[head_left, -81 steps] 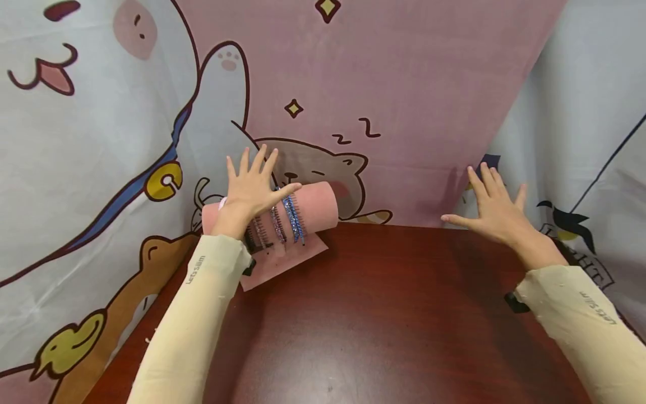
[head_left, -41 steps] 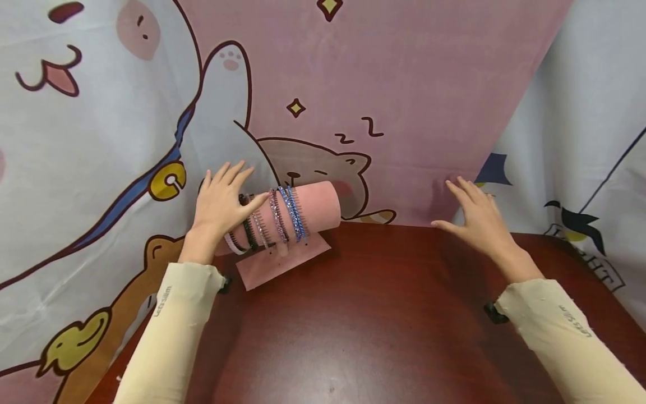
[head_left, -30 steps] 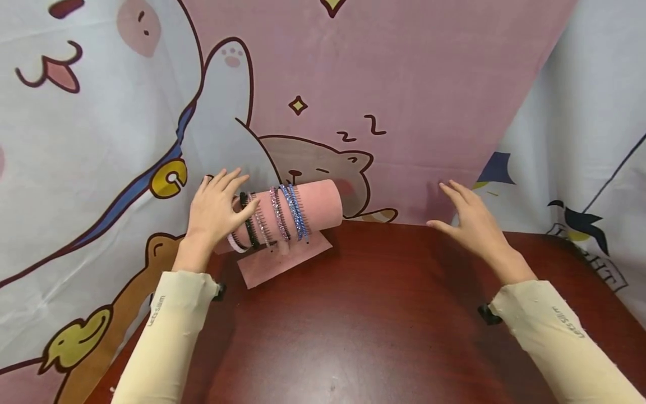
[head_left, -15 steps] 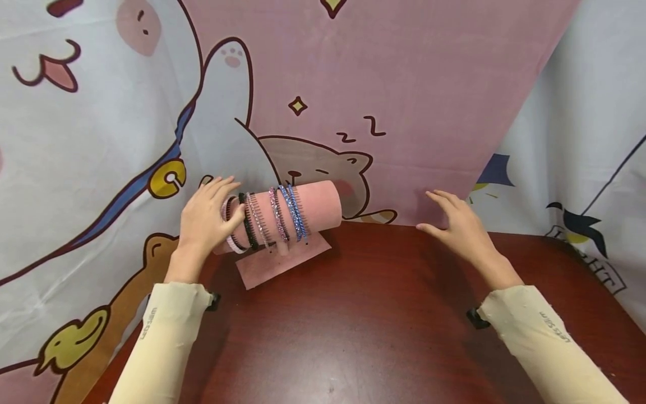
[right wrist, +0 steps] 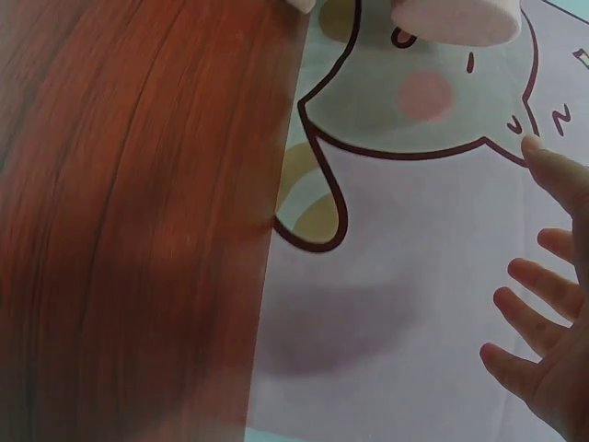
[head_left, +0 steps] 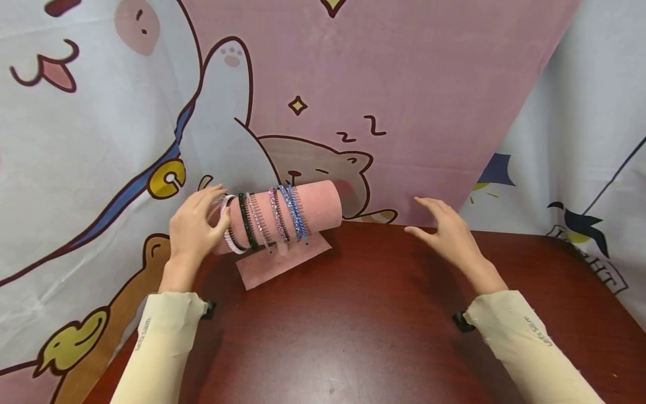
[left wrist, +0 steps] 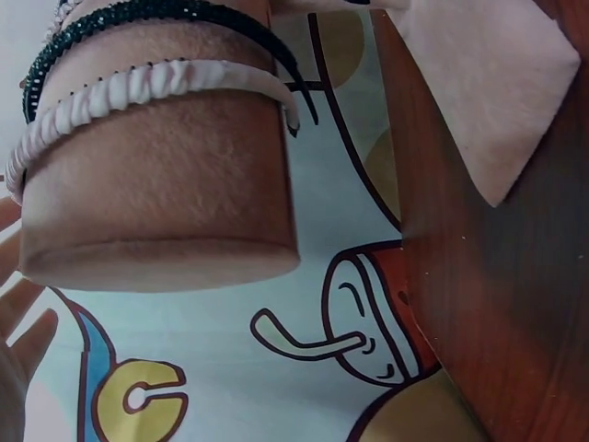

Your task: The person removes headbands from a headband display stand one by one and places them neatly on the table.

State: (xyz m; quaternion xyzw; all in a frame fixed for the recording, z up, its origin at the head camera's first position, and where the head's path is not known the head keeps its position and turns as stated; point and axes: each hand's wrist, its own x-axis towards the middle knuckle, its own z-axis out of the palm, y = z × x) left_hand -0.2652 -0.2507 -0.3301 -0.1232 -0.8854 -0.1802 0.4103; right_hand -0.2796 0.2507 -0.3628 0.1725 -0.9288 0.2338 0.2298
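- Your left hand (left wrist: 17, 378) shows only in part, its fingers spread just beside the pink roll (left wrist: 166, 184); you cannot tell here whether a fingertip touches it.
- Around the roll, nearest its flat end, you have a pale, ruched headband (left wrist: 138, 87).
- Farther from that end sits a dark green beaded headband (left wrist: 138, 10), one tip standing off the roll's side.
- A third, sparkly headband (left wrist: 60, 14) is mostly cut off from your view.
- You see one corner of the pink base (left wrist: 497, 101) over the wooden table (left wrist: 525, 313), near the table's edge.
- Beyond that edge, you face patterned cloth (left wrist: 221, 322) with a yellow bell print (left wrist: 115, 419).
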